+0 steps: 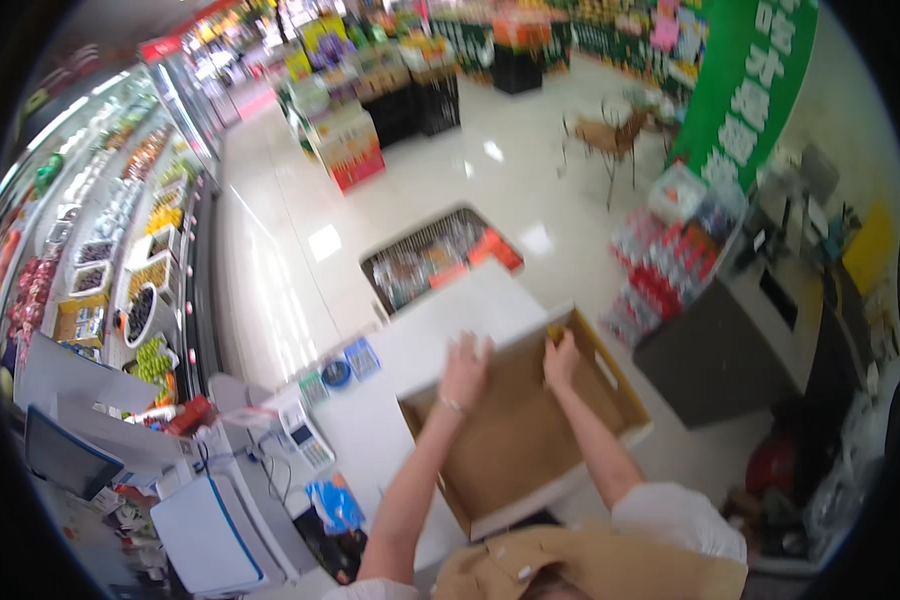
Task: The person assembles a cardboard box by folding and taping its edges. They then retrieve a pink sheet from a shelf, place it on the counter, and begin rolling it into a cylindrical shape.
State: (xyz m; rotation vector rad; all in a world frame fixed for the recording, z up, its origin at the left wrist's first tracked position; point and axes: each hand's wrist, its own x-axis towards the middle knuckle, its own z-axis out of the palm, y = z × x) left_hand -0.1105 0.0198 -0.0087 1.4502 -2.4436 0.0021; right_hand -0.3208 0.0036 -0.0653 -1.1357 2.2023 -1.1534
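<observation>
Over the box [515, 435], we're pinching a small yellowish thing [555, 330] with right hand [562, 359], ideally lightly, left hand [465, 372] splayed.

White counter [480, 303], cardboard box [505, 440], payment terminal [307, 436]

Box [515, 430] lies on counter [470, 310], toward its right end — card terminal [307, 438] to its left, same surface. Basket [410, 236] sits beyond counter's far edge; produce stand [355, 145] farther behind. Refrigerated shelves [120, 240] run along the left — packs [660, 260] and second counter [690, 370] at right.
</observation>
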